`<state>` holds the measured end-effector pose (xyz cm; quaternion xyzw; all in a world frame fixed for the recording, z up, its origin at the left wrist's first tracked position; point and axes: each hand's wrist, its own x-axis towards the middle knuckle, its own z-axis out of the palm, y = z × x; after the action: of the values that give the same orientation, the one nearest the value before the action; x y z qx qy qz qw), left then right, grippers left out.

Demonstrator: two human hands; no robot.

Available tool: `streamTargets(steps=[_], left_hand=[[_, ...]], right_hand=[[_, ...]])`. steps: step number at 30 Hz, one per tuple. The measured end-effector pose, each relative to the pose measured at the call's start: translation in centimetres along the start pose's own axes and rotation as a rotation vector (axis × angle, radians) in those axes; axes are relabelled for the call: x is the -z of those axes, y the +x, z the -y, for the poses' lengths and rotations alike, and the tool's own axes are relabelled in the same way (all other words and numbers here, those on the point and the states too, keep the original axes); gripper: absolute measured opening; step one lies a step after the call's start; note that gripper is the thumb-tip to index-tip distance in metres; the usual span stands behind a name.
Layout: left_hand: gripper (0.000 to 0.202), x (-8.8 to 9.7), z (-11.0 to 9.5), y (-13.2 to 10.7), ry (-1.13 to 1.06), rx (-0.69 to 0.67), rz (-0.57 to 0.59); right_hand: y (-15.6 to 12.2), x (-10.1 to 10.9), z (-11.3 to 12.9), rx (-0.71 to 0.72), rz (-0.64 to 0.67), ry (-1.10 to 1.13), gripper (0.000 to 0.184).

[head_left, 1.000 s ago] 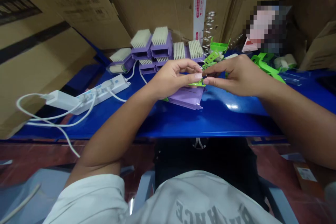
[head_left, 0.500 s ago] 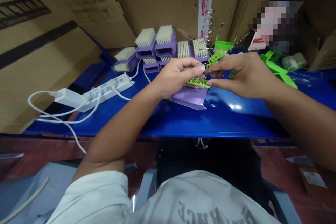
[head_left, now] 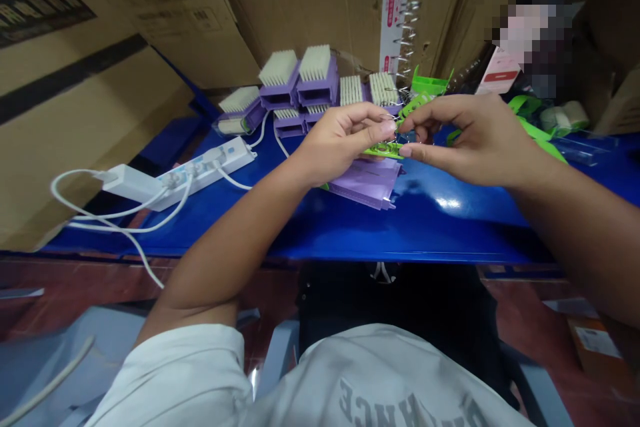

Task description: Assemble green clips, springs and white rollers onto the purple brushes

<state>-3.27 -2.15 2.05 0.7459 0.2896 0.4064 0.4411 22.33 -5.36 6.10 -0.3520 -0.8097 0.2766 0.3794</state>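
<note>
My left hand (head_left: 340,143) is closed, pinching a lime-green plastic part (head_left: 384,150) between thumb and fingers. My right hand (head_left: 467,140) is also pinched closed at its end. The part is held just above a lilac plastic panel (head_left: 367,183) on the blue workbench (head_left: 400,233).

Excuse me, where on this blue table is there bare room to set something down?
The table is bare right of the lilac panel, below the right hand, and between that panel and the white power strip. The back is crowded with white-bristled purple brushes and green plastic parts.
</note>
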Motion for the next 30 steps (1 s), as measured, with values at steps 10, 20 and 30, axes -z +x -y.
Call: streamTargets(steps=[10,20,30], left_hand=[[0.052,0.4,0.0,0.3,0.150,-0.143,0.019],[0.059,0.5,0.3,0.1,0.044,-0.058,0.038],[0.046,0.3,-0.3,0.1,0.162,-0.110,-0.035]], right_hand=[[0.5,0.6,-1.8,0.020,0.119,0.001,0.046],[0.7,0.9,-0.6,-0.047,0.185,0.068,0.036],[0.5,0.2,0.3,0.026,0.170,0.004,0.048]])
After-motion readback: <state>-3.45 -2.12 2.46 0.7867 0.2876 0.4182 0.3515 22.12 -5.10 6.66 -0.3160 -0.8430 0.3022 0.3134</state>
